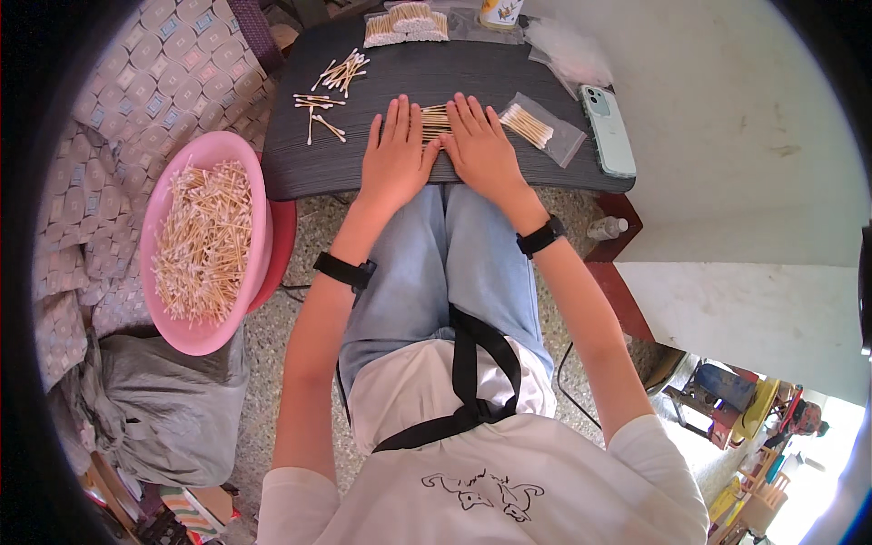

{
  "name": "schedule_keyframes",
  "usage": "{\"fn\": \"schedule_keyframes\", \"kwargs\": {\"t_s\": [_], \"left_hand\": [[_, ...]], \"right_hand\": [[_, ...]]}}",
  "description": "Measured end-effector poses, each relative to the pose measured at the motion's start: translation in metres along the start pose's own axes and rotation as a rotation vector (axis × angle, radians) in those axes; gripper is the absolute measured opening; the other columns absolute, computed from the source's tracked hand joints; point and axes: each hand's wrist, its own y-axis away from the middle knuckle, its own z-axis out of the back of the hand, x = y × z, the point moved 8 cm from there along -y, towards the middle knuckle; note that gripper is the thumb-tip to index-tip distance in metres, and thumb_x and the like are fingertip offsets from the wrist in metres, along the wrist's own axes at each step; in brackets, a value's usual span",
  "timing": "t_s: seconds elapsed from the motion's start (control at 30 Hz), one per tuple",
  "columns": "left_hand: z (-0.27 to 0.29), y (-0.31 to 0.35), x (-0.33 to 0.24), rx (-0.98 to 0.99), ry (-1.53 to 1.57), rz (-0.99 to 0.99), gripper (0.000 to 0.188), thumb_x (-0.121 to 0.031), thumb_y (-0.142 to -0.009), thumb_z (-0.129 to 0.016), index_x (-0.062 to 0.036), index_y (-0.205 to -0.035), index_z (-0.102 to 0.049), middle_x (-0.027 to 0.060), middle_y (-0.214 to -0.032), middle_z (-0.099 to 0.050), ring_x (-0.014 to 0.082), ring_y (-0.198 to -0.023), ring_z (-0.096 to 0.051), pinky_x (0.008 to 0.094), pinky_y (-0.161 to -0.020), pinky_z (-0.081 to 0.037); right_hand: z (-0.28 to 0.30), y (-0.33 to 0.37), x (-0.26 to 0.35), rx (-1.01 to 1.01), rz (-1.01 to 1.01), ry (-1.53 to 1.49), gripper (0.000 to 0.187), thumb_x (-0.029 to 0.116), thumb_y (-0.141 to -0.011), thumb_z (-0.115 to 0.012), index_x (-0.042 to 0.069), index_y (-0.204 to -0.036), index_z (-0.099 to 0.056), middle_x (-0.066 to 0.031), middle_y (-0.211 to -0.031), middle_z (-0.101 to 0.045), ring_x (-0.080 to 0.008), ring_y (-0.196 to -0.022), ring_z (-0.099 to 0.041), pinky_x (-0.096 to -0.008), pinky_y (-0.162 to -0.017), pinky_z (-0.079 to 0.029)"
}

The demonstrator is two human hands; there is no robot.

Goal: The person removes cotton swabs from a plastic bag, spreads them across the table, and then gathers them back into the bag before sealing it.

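Both of my hands lie palm down near the front edge of the dark table (309,173). A row of cotton swabs (436,123) lies sideways between them, its ends hidden under my fingers. My left hand (397,150) has its fingers stretched forward at the row's left side. On the right side, my right hand (481,150) is also stretched flat, and the two thumbs come close together. Beside the right fingers is a small clear plastic bag (565,143) with a bundle of swabs in it. Loose cotton swabs (343,73) are scattered beyond my left hand.
Left of the table, a pink basin (259,272) full of swabs rests on a red stool (281,250). Filled swab packs (406,25), a cup (500,13) and clear bags (570,54) line the far edge. A phone (609,132) lies at the right, near the wall.
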Motion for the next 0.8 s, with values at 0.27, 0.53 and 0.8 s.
{"fn": "schedule_keyframes", "kwargs": {"t_s": [0.27, 0.53, 0.8], "left_hand": [[0.000, 0.003, -0.001, -0.011, 0.048, -0.037, 0.059, -0.038, -0.097, -0.037, 0.0046, -0.138, -0.034, 0.0200, -0.146, -0.032, 0.0285, -0.138, -0.028, 0.0443, -0.111, -0.021], [-0.001, 0.006, 0.001, 0.004, 0.044, -0.057, 0.061, -0.038, -0.097, -0.036, 0.0036, -0.141, -0.029, 0.0185, -0.148, -0.030, 0.0265, -0.139, -0.025, 0.0427, -0.113, -0.018], [-0.017, -0.013, 0.040, -0.171, 1.049, 0.390, 0.060, -0.038, -0.097, -0.040, 0.0032, -0.139, -0.033, 0.0199, -0.147, -0.031, 0.0312, -0.138, -0.025, 0.0364, -0.112, -0.020]], "right_hand": [[-0.002, 0.006, 0.004, -0.008, 0.039, 0.122, 0.054, 0.033, -0.093, -0.043, -0.003, -0.134, -0.042, -0.0190, -0.142, -0.039, -0.0289, -0.133, -0.035, -0.0447, -0.110, -0.023], [0.005, 0.014, 0.001, 0.034, -0.201, -0.111, 0.061, 0.025, -0.089, -0.050, -0.007, -0.137, -0.033, -0.0247, -0.144, -0.031, -0.0367, -0.136, -0.027, -0.0463, -0.112, -0.019], [0.001, -0.013, 0.007, -0.128, -0.059, -0.316, 0.050, 0.007, -0.089, -0.050, -0.011, -0.133, -0.035, -0.0313, -0.140, -0.032, -0.0430, -0.133, -0.029, -0.0478, -0.108, -0.028]]}}
